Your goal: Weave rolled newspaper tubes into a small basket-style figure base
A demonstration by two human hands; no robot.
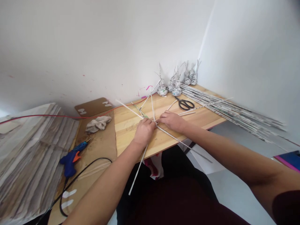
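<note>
- Paper sticks [153,107], thin rolled white ones, lie crossed in a star on the wooden desk [131,125]; from the head view I see them meeting at one spot between my two hands.
- My left hand [144,131] presses down on the crossing from the near side, fingers curled over the sticks, its grip closed on them.
- My right hand [172,120] comes in from the right, fingertips pinching the same crossing, so its grip is also narrow and on the sticks; the two hands touch or nearly touch.
- One stick runs out under my left wrist and past the near edge of the desk; another slants off to the right past the edge.
- Black scissors [185,103] lie on the desk just behind my right hand.
- A row of small woven paper figures [177,86] stands at the back of the desk against the wall.
- A long bundle of spare rolled sticks [234,112] lies along the right side, overhanging the desk.
- To the left, a blue glue gun [71,157] with a black cord rests on brown cardboard [100,147], a crumpled rag [98,123] beyond it.
- A stack of newspapers [30,156] sits at the far left.
</note>
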